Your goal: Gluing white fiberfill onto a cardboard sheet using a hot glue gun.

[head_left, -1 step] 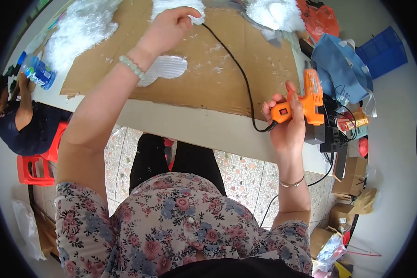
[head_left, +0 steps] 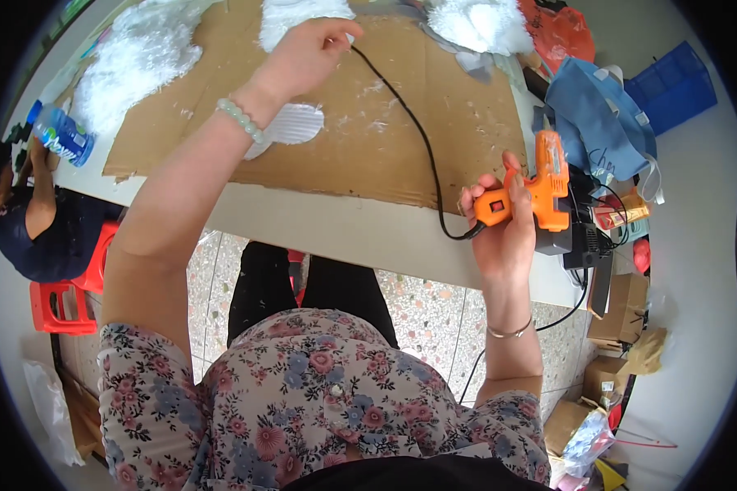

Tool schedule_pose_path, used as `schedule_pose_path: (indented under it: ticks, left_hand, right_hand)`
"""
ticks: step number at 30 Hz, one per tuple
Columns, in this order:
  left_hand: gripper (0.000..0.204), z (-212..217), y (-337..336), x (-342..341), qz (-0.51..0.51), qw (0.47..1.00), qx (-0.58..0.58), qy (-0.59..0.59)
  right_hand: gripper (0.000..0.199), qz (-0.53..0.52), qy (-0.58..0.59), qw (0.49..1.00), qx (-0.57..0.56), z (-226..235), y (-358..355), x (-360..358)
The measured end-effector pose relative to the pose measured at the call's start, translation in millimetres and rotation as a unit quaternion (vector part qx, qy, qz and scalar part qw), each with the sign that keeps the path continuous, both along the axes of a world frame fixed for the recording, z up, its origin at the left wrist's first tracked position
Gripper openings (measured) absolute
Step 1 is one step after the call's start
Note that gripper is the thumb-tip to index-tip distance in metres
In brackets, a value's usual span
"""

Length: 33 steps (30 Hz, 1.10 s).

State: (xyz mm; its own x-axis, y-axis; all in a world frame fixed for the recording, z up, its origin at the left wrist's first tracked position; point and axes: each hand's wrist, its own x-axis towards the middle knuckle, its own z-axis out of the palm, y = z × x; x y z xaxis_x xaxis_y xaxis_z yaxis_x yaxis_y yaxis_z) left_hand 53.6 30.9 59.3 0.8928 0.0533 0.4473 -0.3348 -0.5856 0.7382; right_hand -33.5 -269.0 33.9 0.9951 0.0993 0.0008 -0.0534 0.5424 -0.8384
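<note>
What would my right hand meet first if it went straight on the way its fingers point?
Your right hand would probably reach the white fluffy piece across the cardboard first, though depth is unclear and it might pass above.

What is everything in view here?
Table: 1, white, front
Cardboard sheet: 1, brown, on table
Fluffy pieces: 3+, white, far tabletop
Ribbed piece: 1, white, on cardboard
Glue gun: 1, orange, right of centre
Cord: 1, black, from gun
Bottle: 1, blue, table's left
Cloth bag: 1, blue, upper right
Bin: 1, blue, upper right
Plastic bag: 1, red, upper right
Stool: 1+, red, left
Cartons: several, brown, lower right
Co-worker: 1, dark top, left
Left hand: 1, bare, over cardboard
Right hand: 1, bare, holding gun
</note>
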Motion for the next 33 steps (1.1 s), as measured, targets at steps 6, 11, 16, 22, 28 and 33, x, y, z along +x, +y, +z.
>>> schedule_pose_path:
  ticks: [6, 11, 16, 22, 28, 33]
  left_hand:
    - [0.027, -12, -72, 71, -0.073, 0.986, 0.129, 0.073]
    - [0.028, -19, -114, 128, -0.096, 0.977, 0.177, 0.075]
    - [0.029, -44, -151, 177, -0.1, 0.955, 0.281, 0.011]
    - [0.033, -63, -164, 194, -0.101, 0.875, 0.444, -0.165]
    - [0.03, -49, -149, 172, -0.17, 0.791, 0.554, -0.195]
    - [0.029, -39, -134, 140, -0.13, 0.845, 0.443, -0.271]
  right_hand:
    - [0.047, -0.015, 0.029, 0.997, 0.074, -12, 5, -36]
    - [0.05, 0.032, -0.003, 0.999, -0.004, -19, -1, -36]
    - [0.059, 0.09, 0.01, 0.996, -0.003, -24, -8, -36]
    - [0.057, 0.132, 0.042, 0.99, 0.007, -22, -15, -34]
    - [0.056, 0.153, 0.015, 0.988, 0.001, -24, -17, -32]
    - [0.055, 0.151, 0.005, 0.988, 0.014, -28, -16, -34]
